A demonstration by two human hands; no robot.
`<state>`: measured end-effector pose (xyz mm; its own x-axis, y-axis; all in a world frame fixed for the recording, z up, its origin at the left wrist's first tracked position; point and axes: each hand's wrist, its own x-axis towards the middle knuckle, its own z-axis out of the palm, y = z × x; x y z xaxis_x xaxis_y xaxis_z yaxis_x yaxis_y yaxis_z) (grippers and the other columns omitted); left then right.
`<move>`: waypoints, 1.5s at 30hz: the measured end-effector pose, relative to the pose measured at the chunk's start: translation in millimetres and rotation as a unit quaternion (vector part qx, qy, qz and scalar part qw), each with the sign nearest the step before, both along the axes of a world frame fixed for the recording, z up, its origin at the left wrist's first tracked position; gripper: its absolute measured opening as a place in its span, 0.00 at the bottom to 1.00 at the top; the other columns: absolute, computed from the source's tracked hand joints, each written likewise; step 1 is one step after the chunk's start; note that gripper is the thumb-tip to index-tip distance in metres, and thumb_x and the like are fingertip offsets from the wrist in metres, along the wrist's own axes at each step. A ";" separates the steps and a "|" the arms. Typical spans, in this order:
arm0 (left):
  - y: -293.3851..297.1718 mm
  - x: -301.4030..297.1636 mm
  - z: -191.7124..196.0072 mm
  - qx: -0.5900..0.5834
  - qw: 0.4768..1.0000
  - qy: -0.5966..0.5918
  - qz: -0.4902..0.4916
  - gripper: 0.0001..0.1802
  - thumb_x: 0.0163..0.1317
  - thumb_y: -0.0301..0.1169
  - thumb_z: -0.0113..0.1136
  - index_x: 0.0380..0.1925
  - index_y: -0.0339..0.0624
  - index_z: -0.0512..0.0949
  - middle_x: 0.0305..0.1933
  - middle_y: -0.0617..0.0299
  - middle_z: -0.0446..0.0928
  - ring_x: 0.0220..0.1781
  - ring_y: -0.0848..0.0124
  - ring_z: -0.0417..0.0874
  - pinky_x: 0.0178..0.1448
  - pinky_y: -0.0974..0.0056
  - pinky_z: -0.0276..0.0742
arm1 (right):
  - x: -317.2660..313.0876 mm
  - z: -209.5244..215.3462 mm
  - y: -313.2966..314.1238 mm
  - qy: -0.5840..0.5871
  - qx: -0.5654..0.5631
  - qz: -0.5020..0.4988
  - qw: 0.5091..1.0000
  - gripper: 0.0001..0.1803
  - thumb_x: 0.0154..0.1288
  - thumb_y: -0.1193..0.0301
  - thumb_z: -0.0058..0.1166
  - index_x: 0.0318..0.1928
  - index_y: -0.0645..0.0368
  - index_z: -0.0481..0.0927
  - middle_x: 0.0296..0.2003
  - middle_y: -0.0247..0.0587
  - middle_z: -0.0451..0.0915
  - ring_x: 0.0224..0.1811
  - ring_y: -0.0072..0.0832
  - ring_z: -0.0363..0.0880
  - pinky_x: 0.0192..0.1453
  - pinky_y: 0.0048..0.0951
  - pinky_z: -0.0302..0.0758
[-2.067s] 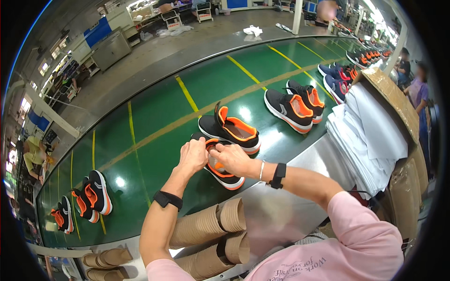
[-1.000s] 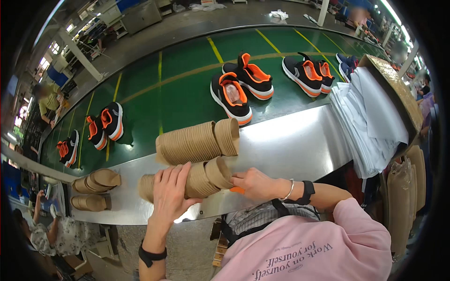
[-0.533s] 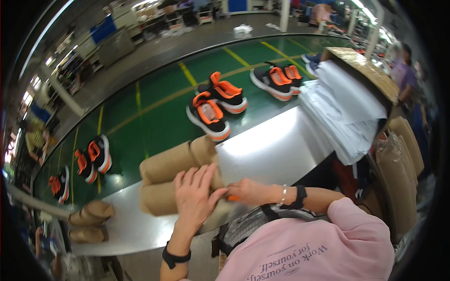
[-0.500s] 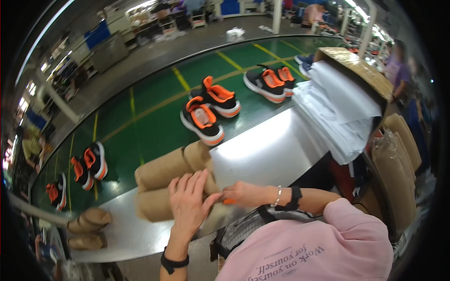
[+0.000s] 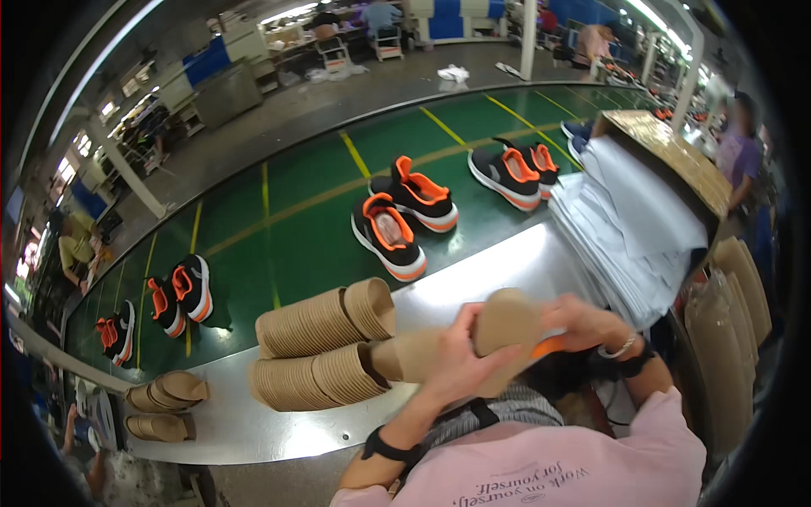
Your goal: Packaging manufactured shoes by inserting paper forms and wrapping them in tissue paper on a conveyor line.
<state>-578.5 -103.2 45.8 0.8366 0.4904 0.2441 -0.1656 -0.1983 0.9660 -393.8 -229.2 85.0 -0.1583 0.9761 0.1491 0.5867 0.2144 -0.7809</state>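
Note:
Over the metal ledge, my left hand (image 5: 463,359) is closed round a curved brown cardboard insert (image 5: 508,319), blurred by motion. Just right of it, the fingers of my right hand (image 5: 579,323) are closed on a small orange object (image 5: 549,345); its kind is hidden by the fingers. Beside my left hand lie two rows of nested cardboard inserts, a far stack (image 5: 308,321) and a near stack (image 5: 312,378). A loose-looking insert (image 5: 385,359) sticks out at the near stack's right end, toward my left wrist.
Black and orange shoes (image 5: 390,237) stand in pairs on the green conveyor belt (image 5: 296,241) beyond the ledge (image 5: 296,435). White paper sheets (image 5: 621,228) spill from a box (image 5: 667,156) at the right. Smaller insert stacks (image 5: 165,393) sit at the left. Co-workers are farther off.
Both hands have moved right, away from the stacks, and my left hand now has a cardboard insert in it. The orange object stays in my right hand. The whole view has shifted slightly.

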 end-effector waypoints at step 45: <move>12.5 240.2 -78.3 -0.246 0.960 -0.131 -0.021 0.18 0.60 0.26 0.55 0.51 0.35 0.69 0.49 0.59 0.72 0.50 0.68 0.74 0.56 0.65 0.71 | 130.3 -48.2 29.3 0.260 0.164 -0.397 0.865 0.14 0.71 0.73 0.42 0.46 0.64 0.81 0.45 0.37 0.80 0.51 0.22 0.74 0.58 0.24 0.70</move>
<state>-338.3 -90.7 -32.5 0.7990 0.5683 0.1968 -0.4142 0.2828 0.8651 -263.5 -199.9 36.8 0.7133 0.6384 0.2892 0.2394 0.1659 -0.9567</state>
